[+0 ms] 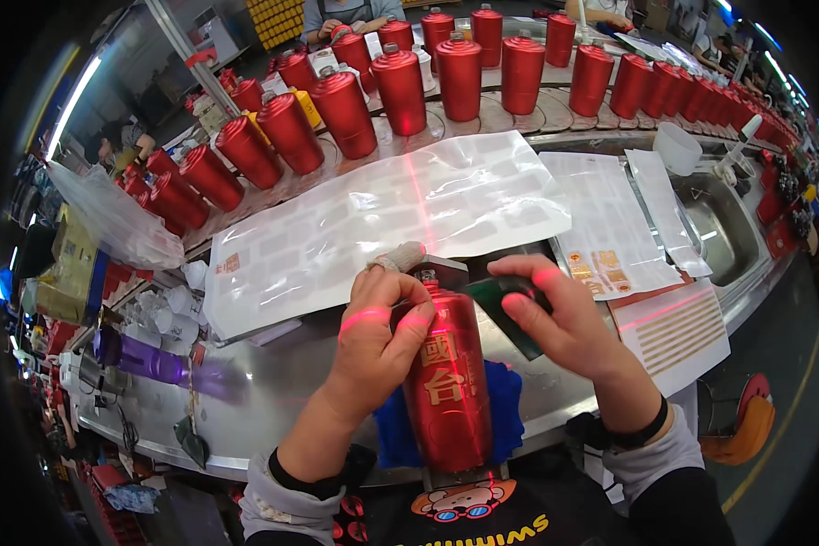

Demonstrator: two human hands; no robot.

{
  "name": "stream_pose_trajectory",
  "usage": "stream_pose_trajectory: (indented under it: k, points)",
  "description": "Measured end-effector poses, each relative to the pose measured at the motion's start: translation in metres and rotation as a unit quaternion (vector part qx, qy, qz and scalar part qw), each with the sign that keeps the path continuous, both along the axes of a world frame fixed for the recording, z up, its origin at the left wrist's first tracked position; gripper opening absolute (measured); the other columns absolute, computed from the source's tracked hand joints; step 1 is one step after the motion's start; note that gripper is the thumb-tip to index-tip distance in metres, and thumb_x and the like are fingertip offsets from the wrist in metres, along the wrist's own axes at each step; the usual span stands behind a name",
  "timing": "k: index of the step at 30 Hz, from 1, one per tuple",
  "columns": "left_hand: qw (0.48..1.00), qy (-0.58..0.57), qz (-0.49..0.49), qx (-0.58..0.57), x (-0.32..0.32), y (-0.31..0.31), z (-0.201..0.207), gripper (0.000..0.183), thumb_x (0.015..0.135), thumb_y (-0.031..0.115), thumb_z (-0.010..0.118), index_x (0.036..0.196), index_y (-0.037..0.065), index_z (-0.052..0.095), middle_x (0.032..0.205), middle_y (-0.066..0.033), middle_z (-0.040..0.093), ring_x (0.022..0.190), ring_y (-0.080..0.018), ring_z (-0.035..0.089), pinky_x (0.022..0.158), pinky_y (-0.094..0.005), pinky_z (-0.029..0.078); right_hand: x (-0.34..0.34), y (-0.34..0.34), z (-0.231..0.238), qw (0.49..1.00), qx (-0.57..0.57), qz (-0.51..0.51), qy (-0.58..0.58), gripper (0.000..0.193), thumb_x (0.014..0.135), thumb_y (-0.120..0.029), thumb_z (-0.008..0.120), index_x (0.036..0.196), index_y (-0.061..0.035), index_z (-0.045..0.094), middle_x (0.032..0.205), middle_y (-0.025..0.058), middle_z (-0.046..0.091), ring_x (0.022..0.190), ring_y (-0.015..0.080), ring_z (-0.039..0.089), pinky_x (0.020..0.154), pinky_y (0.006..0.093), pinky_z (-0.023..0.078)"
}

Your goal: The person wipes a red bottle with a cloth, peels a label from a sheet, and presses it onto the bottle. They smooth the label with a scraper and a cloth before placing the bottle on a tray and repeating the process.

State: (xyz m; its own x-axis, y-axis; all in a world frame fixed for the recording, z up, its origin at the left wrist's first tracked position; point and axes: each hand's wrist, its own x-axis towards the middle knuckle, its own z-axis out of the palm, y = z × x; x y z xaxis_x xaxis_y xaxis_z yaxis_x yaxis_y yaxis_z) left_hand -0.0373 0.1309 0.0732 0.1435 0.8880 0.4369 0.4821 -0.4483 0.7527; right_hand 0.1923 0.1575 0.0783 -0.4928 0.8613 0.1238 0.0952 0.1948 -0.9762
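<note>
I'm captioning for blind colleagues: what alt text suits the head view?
A person's left hand is at the top of a red bottle with gold characters over blue cloth; the right hand is beside it, by a dark green object. Beyond are a white sheet and a row of red bottles.

Shiny red btl (452, 420) w/ gold lettering on front, neck twd top of frame, just below ctr.

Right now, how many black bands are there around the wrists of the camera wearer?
2: one black band behind the left hand, another black band behind the right hand. The grey sleeves may hide more.
</note>
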Motion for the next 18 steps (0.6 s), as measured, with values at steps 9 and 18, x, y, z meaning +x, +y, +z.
stream_pose_trajectory:
  k: [9,18]
  points:
    - [0.999,0.018,0.033,-0.015,0.003,-0.001,0.005,0.012,0.086,0.01,0.061,0.091,0.001,0.056,0.089,-0.0137,0.056,0.089,-0.0322,0.051,0.082,-0.0387,0.042,-0.008,-0.027,-0.017,0.91,0.39,0.006,-0.14,0.055,0.078,0.007,0.058,0.13,-0.0113,0.057,0.124,0.0271,0.053,0.109,0.0422,0.056,0.092,0.0421,0.048]
    - [0.999,0.011,0.033,-0.026,0.0,0.002,-0.001,0.023,0.086,0.018,0.066,0.096,0.002,0.054,0.096,-0.0129,0.054,0.095,-0.0297,0.05,0.086,-0.0372,0.04,-0.01,-0.031,-0.026,0.931,0.341,-0.011,-0.129,0.055,0.08,0.007,0.057,0.131,-0.0117,0.057,0.126,0.0291,0.052,0.112,0.043,0.055,0.094,0.0431,0.048]
